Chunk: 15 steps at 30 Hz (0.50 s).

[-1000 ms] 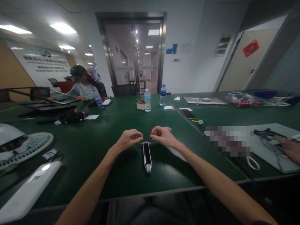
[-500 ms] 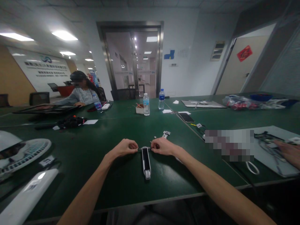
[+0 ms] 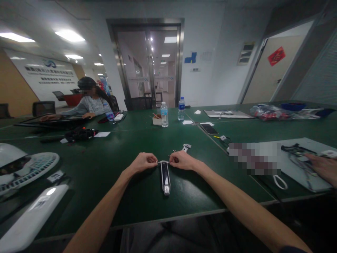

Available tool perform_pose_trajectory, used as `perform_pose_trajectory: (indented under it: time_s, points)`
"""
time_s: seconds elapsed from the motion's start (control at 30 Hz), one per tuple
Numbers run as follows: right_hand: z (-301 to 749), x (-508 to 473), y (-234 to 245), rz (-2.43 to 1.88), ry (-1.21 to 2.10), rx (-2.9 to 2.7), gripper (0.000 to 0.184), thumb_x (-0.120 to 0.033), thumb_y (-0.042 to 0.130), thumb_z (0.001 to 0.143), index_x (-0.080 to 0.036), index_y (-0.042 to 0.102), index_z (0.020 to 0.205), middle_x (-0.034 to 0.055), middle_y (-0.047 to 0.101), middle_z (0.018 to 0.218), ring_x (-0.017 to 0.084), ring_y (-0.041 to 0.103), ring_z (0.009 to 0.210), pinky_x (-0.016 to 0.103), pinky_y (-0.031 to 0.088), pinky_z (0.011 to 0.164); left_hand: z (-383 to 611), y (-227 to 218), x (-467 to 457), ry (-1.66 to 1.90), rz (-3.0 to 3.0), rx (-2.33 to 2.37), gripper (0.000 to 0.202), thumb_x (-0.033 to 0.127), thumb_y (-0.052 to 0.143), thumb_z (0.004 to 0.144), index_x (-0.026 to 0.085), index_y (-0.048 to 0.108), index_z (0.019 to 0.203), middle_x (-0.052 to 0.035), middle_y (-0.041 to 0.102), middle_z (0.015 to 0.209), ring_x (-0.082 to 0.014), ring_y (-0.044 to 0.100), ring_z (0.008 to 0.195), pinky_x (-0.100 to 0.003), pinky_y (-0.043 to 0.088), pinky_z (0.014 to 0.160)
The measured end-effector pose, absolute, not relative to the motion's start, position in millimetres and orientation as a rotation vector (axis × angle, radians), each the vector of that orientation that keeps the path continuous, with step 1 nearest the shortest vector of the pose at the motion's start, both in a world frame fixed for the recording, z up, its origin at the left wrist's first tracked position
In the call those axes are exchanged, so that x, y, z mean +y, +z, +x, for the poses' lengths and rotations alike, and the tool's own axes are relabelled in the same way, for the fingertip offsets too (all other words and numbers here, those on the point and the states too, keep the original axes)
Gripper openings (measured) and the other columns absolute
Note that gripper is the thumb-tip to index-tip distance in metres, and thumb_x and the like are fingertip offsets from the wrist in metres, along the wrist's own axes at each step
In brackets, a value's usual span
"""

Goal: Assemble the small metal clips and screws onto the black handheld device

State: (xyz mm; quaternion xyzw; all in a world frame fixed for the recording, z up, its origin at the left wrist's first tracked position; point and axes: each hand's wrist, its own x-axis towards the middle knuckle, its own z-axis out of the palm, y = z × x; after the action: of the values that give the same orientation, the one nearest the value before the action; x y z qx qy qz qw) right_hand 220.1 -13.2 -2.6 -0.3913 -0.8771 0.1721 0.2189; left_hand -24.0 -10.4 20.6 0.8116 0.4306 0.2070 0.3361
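A long narrow black and silver device (image 3: 165,176) lies on the green table (image 3: 137,196), its length pointing away from me. My left hand (image 3: 144,162) is curled and pinches the far end of the device from the left. My right hand (image 3: 181,160) is curled too and pinches the same end from the right. The fingertips of both hands meet at the silver top edge. Small metal parts (image 3: 186,147) lie just beyond my right hand.
A white fan grille (image 3: 28,168) and a white flat case (image 3: 31,219) sit at the left. Two water bottles (image 3: 164,114) and a small box stand further back. A person sits at the far left. Another person's hand (image 3: 321,167) rests on a grey board at the right.
Both hands came down from slightly apart above the device and closed in on its far end. The view has shifted slightly.
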Motion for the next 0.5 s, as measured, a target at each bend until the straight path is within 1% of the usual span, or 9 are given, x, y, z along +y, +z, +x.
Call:
perform_pose_trajectory:
  time_s: [0.17,0.33,0.5]
  points:
    - [219.0,-14.6,-2.2,-1.095,0.543,-2.381,0.008,-0.021,0.061,0.077,-0.014,0.065,0.077,-0.0001,0.062,0.066,0.009,0.053,0.056,0.019,0.037,0.053,-20.0,11.7,-9.8,0.565,2.082,1.093,0.025,0.032,0.066,0.074,0.012,0.069,0.089,-0.006,0.071,0.083,-0.0168,0.065,0.075,-0.029,0.053,0.071]
    - [218.1,-16.4,-0.8,-1.084,0.54,-2.387,0.007,-0.019,0.06,0.076,-0.014,0.065,0.076,0.0001,0.062,0.066,0.009,0.053,0.057,0.019,0.038,0.054,-17.9,6.7,-8.1,0.597,2.105,1.06,0.026,0.034,0.066,0.075,0.013,0.069,0.09,-0.0049,0.07,0.082,-0.0156,0.064,0.074,-0.027,0.051,0.068]
    - [217.3,-16.5,-0.8,-1.082,0.512,-2.418,0.006,-0.017,0.06,0.075,-0.014,0.065,0.075,-0.0006,0.061,0.064,0.008,0.052,0.055,0.019,0.037,0.055,-17.9,7.5,-5.1,0.583,2.228,1.047,0.024,0.031,0.064,0.077,0.015,0.069,0.093,-0.0029,0.069,0.081,-0.0131,0.061,0.07,-0.023,0.047,0.064]
